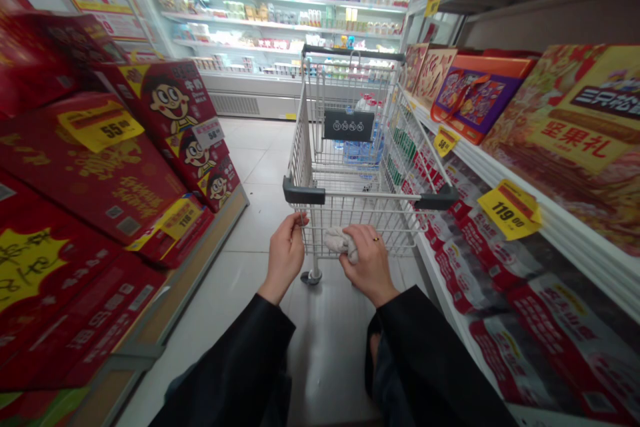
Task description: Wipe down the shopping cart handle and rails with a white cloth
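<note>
A wire shopping cart (360, 197) with dark corner pieces stands in the aisle, its near end facing me. My left hand (286, 257) is closed at the cart's near left corner, fingertips curled around the wires below the dark corner piece. In my right hand (371, 265) is a crumpled whitish cloth (336, 239), pressed to the wires of the near end, low and near the middle. A ring shows on one finger of this hand. Part of the cloth is hidden under the fingers. A dark panel (349, 126) hangs at the cart's far end.
Red boxes (90, 167) with yellow price tags are stacked on the left. Along the right, shelves (565, 193) hold gift boxes and packaged goods close to the cart. A lit refrigerated case (285, 20) spans the back. Blue-tinted bottles (363, 150) show through the cart's wires.
</note>
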Motion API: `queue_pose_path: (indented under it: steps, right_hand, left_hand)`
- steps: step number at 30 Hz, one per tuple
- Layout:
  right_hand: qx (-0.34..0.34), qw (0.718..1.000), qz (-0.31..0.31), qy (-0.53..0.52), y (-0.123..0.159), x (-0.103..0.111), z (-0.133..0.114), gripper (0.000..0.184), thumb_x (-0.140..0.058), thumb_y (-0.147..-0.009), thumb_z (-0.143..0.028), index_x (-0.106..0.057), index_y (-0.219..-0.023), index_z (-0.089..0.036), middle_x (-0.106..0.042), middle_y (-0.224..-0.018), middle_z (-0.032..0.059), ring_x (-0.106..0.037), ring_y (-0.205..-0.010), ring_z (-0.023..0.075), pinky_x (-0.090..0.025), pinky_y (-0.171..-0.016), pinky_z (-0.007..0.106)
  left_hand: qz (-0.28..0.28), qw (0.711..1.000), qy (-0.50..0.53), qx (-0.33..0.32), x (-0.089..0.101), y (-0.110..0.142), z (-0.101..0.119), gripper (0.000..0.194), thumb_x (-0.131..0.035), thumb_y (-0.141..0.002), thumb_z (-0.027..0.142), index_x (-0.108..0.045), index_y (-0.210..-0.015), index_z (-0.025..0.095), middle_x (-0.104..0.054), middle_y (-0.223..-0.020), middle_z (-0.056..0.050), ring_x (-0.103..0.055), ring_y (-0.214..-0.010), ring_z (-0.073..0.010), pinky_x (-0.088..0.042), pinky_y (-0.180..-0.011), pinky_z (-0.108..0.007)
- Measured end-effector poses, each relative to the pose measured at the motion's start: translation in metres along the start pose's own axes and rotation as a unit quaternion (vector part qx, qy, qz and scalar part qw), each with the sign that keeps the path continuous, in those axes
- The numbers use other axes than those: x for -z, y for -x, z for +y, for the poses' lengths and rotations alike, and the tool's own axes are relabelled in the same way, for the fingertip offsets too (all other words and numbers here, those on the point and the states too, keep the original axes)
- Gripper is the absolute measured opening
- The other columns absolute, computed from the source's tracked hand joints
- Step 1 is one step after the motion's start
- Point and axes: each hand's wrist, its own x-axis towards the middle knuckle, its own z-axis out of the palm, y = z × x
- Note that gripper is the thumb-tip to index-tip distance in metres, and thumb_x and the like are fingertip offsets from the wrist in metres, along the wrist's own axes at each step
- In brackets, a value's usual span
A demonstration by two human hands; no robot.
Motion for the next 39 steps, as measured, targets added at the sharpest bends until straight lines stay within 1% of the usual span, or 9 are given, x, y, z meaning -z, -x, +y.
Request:
queue_pose_path:
  steps: [6,8,11,13,19,25,31,37,39]
  right_hand:
    - [0.006,0.996,0.089,-0.016,-0.003,0.003,0.000,0.041,-0.063,-0.079,-0.012,-0.059,-0.119,-0.020,-0.068,-0.116,0.0090,-0.059,-0.111,0.0271,-0.049,-0.095,0.043]
    - [0.004,0.997,0.078,-0.015,-0.002,0.002,0.000,0.041,-0.063,-0.079,-0.012,-0.059,-0.118,-0.020,-0.068,-0.114,0.0087,-0.059,-0.109,0.0271,-0.049,-0.095,0.043]
    - [0.007,1.000,0.026,-0.012,-0.001,-0.003,-0.003,0.038,-0.063,-0.077,-0.011,-0.060,-0.114,-0.020,-0.069,-0.112,0.0077,-0.059,-0.107,0.0268,-0.049,-0.095,0.043]
    - [0.011,1.000,0.007,-0.011,-0.001,-0.004,-0.005,0.038,-0.063,-0.077,-0.011,-0.060,-0.114,-0.020,-0.069,-0.112,0.0076,-0.059,-0.107,0.0267,-0.049,-0.095,0.043]
    - [-0.001,0.997,0.079,-0.018,-0.005,-0.003,-0.005,0.040,-0.063,-0.079,-0.013,-0.059,-0.118,-0.020,-0.068,-0.114,0.0087,-0.059,-0.109,0.0270,-0.049,-0.096,0.043]
    - [-0.003,1.000,0.017,-0.014,-0.003,-0.007,-0.009,0.040,-0.062,-0.077,-0.011,-0.060,-0.116,-0.020,-0.068,-0.114,0.0084,-0.059,-0.109,0.0266,-0.049,-0.096,0.042]
    - [-0.001,0.996,0.086,-0.012,-0.004,-0.005,-0.007,0.041,-0.063,-0.080,-0.014,-0.058,-0.120,-0.020,-0.067,-0.117,0.0094,-0.058,-0.111,0.0272,-0.047,-0.097,0.044]
    - [0.007,1.000,0.004,0.001,-0.003,-0.008,-0.010,0.039,-0.062,-0.078,-0.011,-0.060,-0.116,-0.020,-0.069,-0.115,0.0083,-0.058,-0.109,0.0265,-0.047,-0.096,0.043]
    - [0.012,1.000,0.014,-0.003,-0.004,-0.008,-0.011,0.039,-0.061,-0.079,-0.011,-0.060,-0.117,-0.020,-0.068,-0.116,0.0084,-0.059,-0.109,0.0264,-0.047,-0.096,0.043]
  left_hand:
    - [-0.003,1.000,0.003,-0.002,-0.001,0.000,-0.003,0.030,-0.044,-0.094,0.036,-0.064,-0.111,0.022,-0.072,-0.109,-0.005,-0.066,-0.107,-0.0188,-0.050,-0.101,-0.035]
    - [-0.003,1.000,0.002,-0.003,-0.001,0.000,-0.004,0.030,-0.044,-0.094,0.035,-0.065,-0.111,0.022,-0.072,-0.110,-0.005,-0.066,-0.107,-0.0188,-0.050,-0.102,-0.036]
    - [-0.003,1.000,0.000,-0.005,-0.001,0.000,-0.003,0.029,-0.044,-0.094,0.035,-0.065,-0.110,0.022,-0.072,-0.111,-0.004,-0.065,-0.108,-0.0188,-0.049,-0.103,-0.036]
    - [-0.002,1.000,0.001,-0.005,-0.001,-0.001,-0.003,0.029,-0.045,-0.094,0.036,-0.065,-0.110,0.022,-0.072,-0.110,-0.004,-0.065,-0.107,-0.0186,-0.049,-0.102,-0.036]
    - [-0.003,1.000,0.006,-0.003,0.000,0.000,-0.005,0.030,-0.044,-0.095,0.038,-0.064,-0.111,0.023,-0.072,-0.109,-0.004,-0.066,-0.106,-0.0191,-0.050,-0.102,-0.036]
    - [0.001,1.000,0.002,-0.007,0.000,0.000,-0.005,0.030,-0.045,-0.095,0.037,-0.065,-0.110,0.022,-0.072,-0.109,-0.005,-0.066,-0.106,-0.0193,-0.050,-0.102,-0.035]
    - [-0.003,1.000,0.004,-0.009,0.001,-0.001,-0.004,0.030,-0.044,-0.095,0.037,-0.065,-0.110,0.021,-0.072,-0.110,-0.005,-0.066,-0.106,-0.0191,-0.050,-0.102,-0.035]
    - [-0.003,1.000,0.001,-0.009,0.001,-0.002,-0.002,0.030,-0.045,-0.095,0.037,-0.066,-0.109,0.021,-0.072,-0.110,-0.005,-0.065,-0.106,-0.0187,-0.050,-0.102,-0.035]
    - [-0.002,1.000,0.002,-0.007,0.001,-0.001,-0.001,0.030,-0.045,-0.095,0.037,-0.066,-0.109,0.021,-0.072,-0.109,-0.006,-0.065,-0.106,-0.0190,-0.051,-0.102,-0.035]
